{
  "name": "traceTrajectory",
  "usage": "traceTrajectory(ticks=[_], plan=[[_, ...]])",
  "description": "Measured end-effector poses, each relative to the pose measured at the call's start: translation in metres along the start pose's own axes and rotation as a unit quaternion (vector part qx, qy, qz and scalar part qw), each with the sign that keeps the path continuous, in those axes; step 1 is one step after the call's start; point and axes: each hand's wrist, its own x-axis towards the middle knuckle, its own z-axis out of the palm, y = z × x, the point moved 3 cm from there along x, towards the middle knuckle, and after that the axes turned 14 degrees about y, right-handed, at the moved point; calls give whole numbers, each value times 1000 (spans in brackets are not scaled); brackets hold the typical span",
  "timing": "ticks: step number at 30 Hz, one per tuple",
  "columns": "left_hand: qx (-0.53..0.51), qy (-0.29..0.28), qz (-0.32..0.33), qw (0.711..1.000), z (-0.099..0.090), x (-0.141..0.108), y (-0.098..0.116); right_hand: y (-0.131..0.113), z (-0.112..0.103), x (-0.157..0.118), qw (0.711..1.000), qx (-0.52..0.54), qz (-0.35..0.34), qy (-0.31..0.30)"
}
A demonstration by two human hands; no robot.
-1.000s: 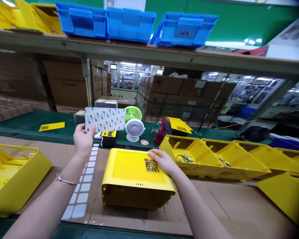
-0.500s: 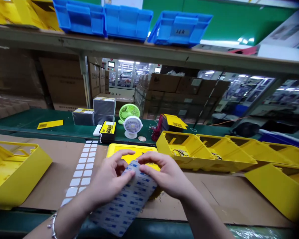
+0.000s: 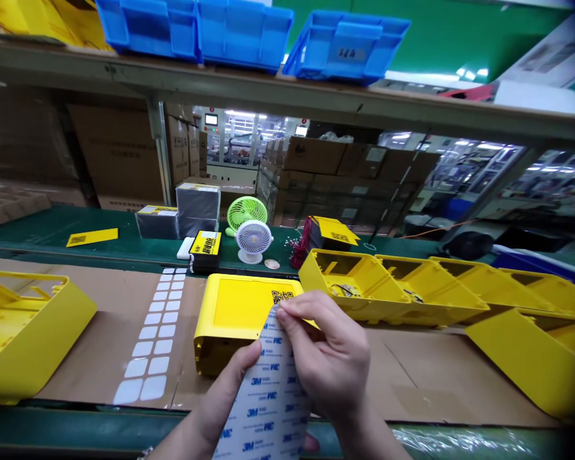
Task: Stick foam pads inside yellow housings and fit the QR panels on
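Note:
A white adhesive sheet (image 3: 263, 409) with blue 3M print is held upright between my hands. My left hand (image 3: 230, 383) grips it, with the thumb on its left edge and the other fingers mostly hidden behind it. My right hand (image 3: 333, 351) pinches the sheet's top corner between thumb and fingers. Just beyond them a yellow plastic housing (image 3: 242, 300) rests on the cardboard, its upper face showing a QR code (image 3: 282, 297). The sheet and my right hand cover part of that housing.
Two columns of white square pads (image 3: 144, 348) lie on the cardboard (image 3: 100, 319) to the left. Yellow housings (image 3: 340, 281) line the right, with another yellow housing (image 3: 33, 326) at far left. Behind stand a white fan (image 3: 253, 239) and a green fan (image 3: 244, 211). Blue bins (image 3: 347, 48) sit overhead.
My left hand has moved down from the sheet's top to its left edge. My right hand has turned and closed on the top corner. More of the housing and its QR code shows.

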Motion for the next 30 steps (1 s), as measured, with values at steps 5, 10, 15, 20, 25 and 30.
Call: traceTrajectory(ticks=[5, 10, 15, 20, 25, 30], plan=[[-53, 29, -8, 998, -3, 1, 4, -6, -1, -10, 994, -49, -98, -24], [-42, 34, 3, 999, -2, -4, 5, -10, -3, -9, 993, -78, -79, -50], [52, 97, 84, 990, -3, -8, 4, -12, -1, -6, 988, -124, -60, -71], [114, 124, 120, 978, -4, -10, 5, -12, -1, -4, 988, -107, -30, -111], [151, 137, 76, 976, -7, -10, 4, -6, 0, -4, 984, -103, 2, -147], [97, 122, 46, 987, -7, -5, -2, -1, 0, -10, 985, -103, -8, -136]])
